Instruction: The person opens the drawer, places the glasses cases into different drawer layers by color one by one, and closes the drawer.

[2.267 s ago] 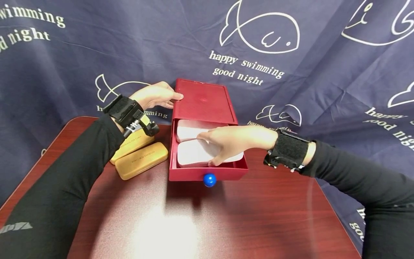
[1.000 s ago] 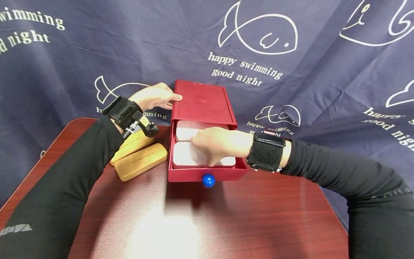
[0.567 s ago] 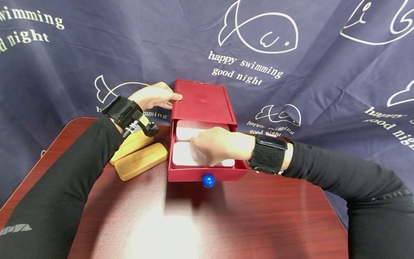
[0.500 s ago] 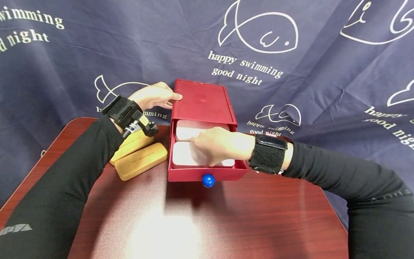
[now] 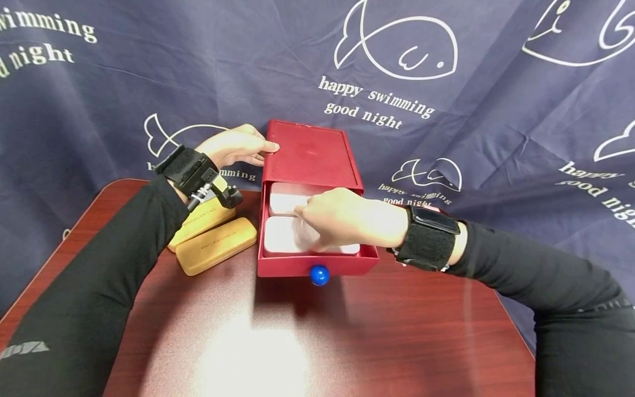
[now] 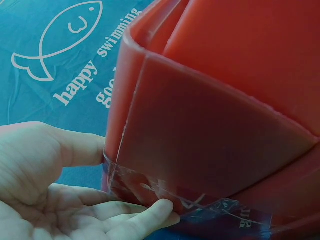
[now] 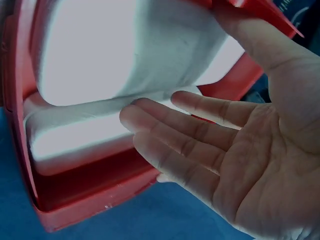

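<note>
A red drawer box (image 5: 312, 157) stands on the table, its drawer (image 5: 290, 267) pulled out toward me. My left hand (image 5: 235, 148) grips the box's rear left corner, thumb on the edge and fingers below, by clear tape (image 6: 230, 210). Two white cases with rounded corners, perhaps glasses cases, lie side by side in the drawer: a front case (image 5: 280, 236) and a rear case (image 5: 284, 201), partly under the box top. My right hand (image 5: 342, 218) is over the front case. In the right wrist view its fingers (image 7: 170, 132) are nearly straight, by the gap between the cases.
Two yellow glasses cases, a near one (image 5: 215, 248) and a far one (image 5: 200, 226), lie on the table left of the box. The far one is partly behind my left wrist camera. A blue round knob (image 5: 319, 275) sticks out from the drawer front. A blue curtain (image 5: 198, 66) hangs behind.
The front white case was tilted in my right hand and now lies flat in the drawer, slightly further left. My right hand has since risen a little, back to the right. My left hand stays put.
</note>
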`<state>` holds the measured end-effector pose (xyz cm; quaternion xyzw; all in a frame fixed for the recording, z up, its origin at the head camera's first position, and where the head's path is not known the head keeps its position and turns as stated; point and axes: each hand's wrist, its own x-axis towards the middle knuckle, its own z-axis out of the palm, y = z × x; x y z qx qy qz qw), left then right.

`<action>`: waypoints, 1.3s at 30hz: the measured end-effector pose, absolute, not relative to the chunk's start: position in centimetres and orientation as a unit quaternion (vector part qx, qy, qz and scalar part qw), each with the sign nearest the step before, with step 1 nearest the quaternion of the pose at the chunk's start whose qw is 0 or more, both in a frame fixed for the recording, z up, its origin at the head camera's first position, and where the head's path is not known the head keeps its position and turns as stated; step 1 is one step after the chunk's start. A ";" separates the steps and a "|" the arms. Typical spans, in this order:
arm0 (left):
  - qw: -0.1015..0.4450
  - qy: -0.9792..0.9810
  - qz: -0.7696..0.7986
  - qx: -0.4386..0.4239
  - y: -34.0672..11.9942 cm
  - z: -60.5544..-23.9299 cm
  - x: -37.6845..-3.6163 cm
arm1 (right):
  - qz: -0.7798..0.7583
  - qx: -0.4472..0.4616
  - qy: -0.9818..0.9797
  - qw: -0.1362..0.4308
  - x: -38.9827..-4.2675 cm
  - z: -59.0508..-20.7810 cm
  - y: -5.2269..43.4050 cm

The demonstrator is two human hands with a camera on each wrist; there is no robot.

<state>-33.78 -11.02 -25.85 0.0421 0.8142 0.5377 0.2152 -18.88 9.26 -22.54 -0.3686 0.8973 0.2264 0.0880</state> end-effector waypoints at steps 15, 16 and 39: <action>0.213 0.819 0.530 0.047 -11.1 -25.6 -33.6 | 0.150 -0.468 0.853 -0.177 -14.0 -20.6 12.2; 0.214 0.821 0.527 0.047 -11.1 -25.6 -33.6 | 0.142 -0.476 0.845 -0.196 -13.4 -20.7 12.4; 0.213 0.825 0.522 0.047 -11.1 -25.6 -33.5 | 0.239 -0.584 0.679 -0.376 -8.2 -27.3 14.5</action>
